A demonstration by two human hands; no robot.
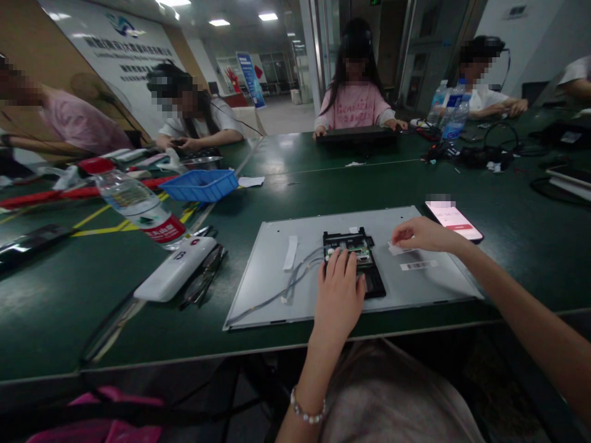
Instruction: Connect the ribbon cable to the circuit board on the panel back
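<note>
A flat grey display panel (pixel 258 271) lies back side up on the table before me. On its middle sits a black plastic housing (pixel 376 283) with a green circuit board (pixel 362 253) inside, and grey cables (pixel 300 277) run from it to the left. My left hand (pixel 340 286) rests palm down over the housing's left part, fingers stretched out and hiding some of the board. To the right, my right hand (pixel 422 235) has its fingers pinched on a small white label (pixel 397 248); whether the label is lifted off the panel I cannot tell. A barcode label (pixel 418 266) lies just below.
A lit phone (pixel 455 220) lies beyond the panel's right corner. At left are a white power bank (pixel 175 269), glasses (pixel 203 277), a tilted water bottle (pixel 138 206) and a blue basket (pixel 201 184). Several people sit around the table; one opposite holds a dark panel (pixel 357 136).
</note>
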